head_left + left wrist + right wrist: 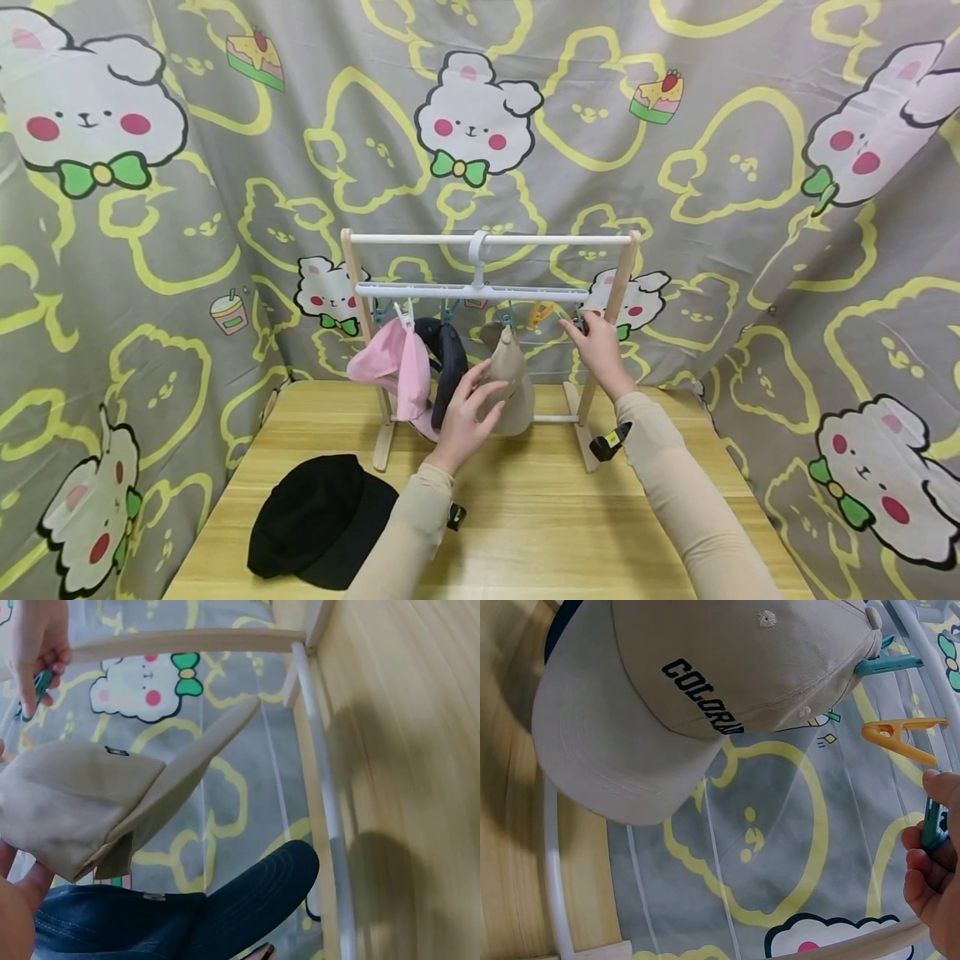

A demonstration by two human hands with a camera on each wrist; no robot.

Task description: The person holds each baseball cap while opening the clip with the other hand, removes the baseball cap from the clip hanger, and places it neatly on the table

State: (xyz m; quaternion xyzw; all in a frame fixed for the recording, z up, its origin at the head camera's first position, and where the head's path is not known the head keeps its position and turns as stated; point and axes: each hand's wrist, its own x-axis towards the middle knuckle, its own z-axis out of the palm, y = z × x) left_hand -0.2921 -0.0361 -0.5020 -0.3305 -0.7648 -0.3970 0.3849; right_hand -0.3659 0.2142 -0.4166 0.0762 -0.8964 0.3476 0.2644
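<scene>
A beige cap (516, 387) with dark lettering hangs by its crown from a teal clip (889, 665) on the hanger. My left hand (461, 429) is at its side, fingers spread and fairly straight, fingertips touching the crown in the left wrist view. At the hanger's right end, my right hand (602, 350) pinches another teal clip (934, 823) between thumb and fingers; nothing hangs from that one. Between the two clips is an unused orange clip (904, 740). A dark blue cap (247, 907) and a pink cap (397, 367) hang further left.
The white clip hanger (472, 292) hooks over the top rail of a wooden rack (626, 275) on the wooden table (555, 533). A black peaked cap (322, 517) lies at the table's front left. Patterned curtain (472, 200) surrounds the back and sides.
</scene>
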